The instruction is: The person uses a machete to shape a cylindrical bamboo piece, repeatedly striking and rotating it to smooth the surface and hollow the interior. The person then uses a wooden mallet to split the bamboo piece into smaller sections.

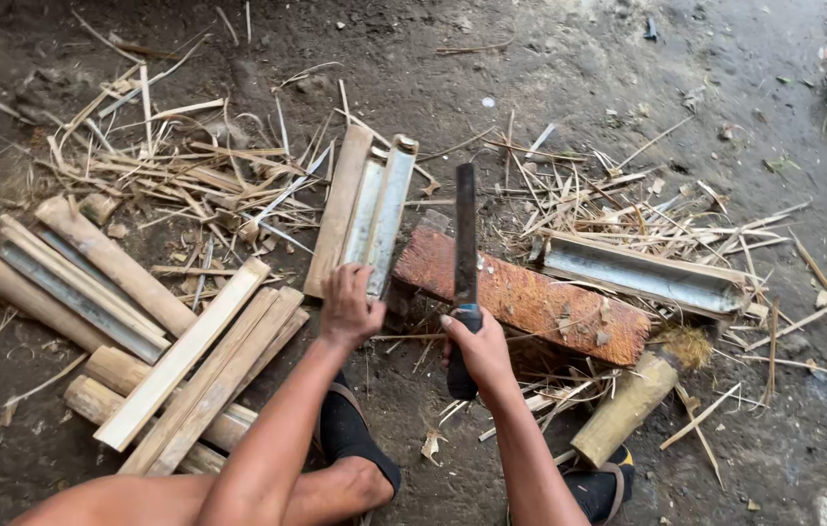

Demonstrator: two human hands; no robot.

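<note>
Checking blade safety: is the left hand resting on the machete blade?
No. The left hand grips split bamboo pieces beside the block, while the right hand holds the machete apart from it.

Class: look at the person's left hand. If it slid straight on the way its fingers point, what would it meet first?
The left hand points away from the body and already touches the near end of the split bamboo pieces leaning by the reddish wooden block. It would simply run along them; depth beyond is unclear.

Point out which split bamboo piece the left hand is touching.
The upright split bamboo piece by the reddish block; the left hand grips its lower end.
</note>
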